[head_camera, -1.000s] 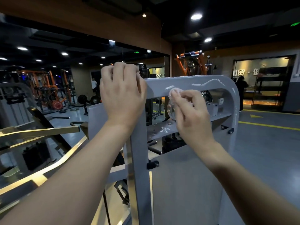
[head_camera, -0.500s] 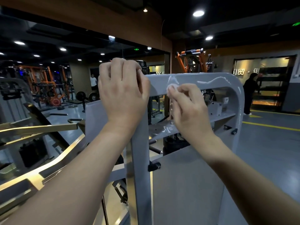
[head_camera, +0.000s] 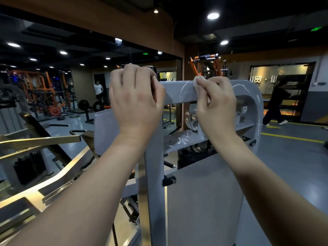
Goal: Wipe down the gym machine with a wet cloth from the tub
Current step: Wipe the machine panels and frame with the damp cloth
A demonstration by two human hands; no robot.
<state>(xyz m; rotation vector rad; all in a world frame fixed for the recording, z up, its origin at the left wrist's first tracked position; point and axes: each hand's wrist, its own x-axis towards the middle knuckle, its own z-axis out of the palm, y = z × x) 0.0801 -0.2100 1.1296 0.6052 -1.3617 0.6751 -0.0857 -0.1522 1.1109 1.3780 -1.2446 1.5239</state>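
Grey gym machine (head_camera: 154, 174) fills the middle of your view: upright post runs down below your L wrist, flat panel spreads below your R forearm. Mirror wall (head_camera: 71, 77) sits well beyond your L hand, w/ racks & ceiling lights reflected in it. Gold lever arm (head_camera: 53, 181) slants under your L forearm, out to its left side.

Your left hand (head_camera: 136, 102) is clamped on the machine's top bar (head_camera: 179, 93) at its L end, fingers curled over the far edge, back of hand facing you. Your right hand (head_camera: 216, 107) is just beside it along the same bar, apart from it, w/ a short bare stretch of bar btwn them. R fingers & thumb pinch the cloth.

Person in black (head_camera: 276, 103) is mid-stride well beyond your R hand, to its right, near a lit doorway. Orange rack (head_camera: 205, 66) rises behind the bar, just above your R fingertips. Metal pulley wheel (head_camera: 190, 118) hangs under the bar, close to the L side of your R hand. Person in white top (head_camera: 98, 90) shows small in the mirror, left of your L hand.

Cloth (head_camera: 196, 82): small white wad, poking out above your R fingertips, pressed onto the bar's top front edge. Black knob (head_camera: 168, 181) sticks off the post, below & btwn both wrists. Thin wet streaks (head_camera: 184, 89) curve on the bar face right next to the cloth, on its L hand side.
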